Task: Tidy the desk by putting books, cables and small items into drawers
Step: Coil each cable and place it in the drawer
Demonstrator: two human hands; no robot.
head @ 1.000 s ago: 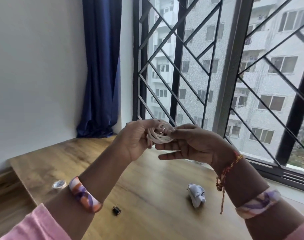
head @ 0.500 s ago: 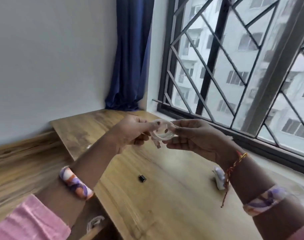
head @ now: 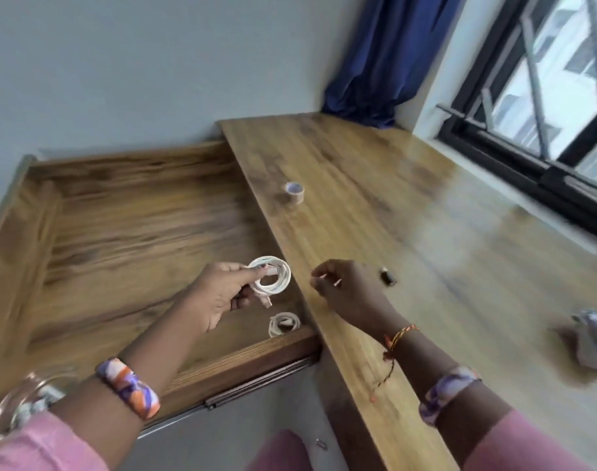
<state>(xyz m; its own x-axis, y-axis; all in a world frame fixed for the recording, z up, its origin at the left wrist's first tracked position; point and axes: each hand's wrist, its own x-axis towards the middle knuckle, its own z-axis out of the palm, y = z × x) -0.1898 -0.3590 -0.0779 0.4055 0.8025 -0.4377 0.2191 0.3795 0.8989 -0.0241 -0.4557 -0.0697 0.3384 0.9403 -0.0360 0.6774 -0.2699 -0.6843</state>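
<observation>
The left hand (head: pixel 218 297) pinches a coiled white cable (head: pixel 271 278) over the open wooden drawer (head: pixel 120 232), where a second coiled cable (head: pixel 283 323) lies near the front. The right hand (head: pixel 349 290), fingers loosely curled and holding nothing, hovers above the tabletop (head: pixel 409 215), which carries a tape roll (head: pixel 294 192), a small black item (head: pixel 388 277) and a crumpled white object (head: pixel 592 338). No writing is legible.

Both forearms reach forward, the left hand (head: pixel 222 294) pinching a coiled white cable (head: pixel 271 278) between thumb and fingers, the right hand (head: pixel 348 290) loosely curled, apart from it.
</observation>
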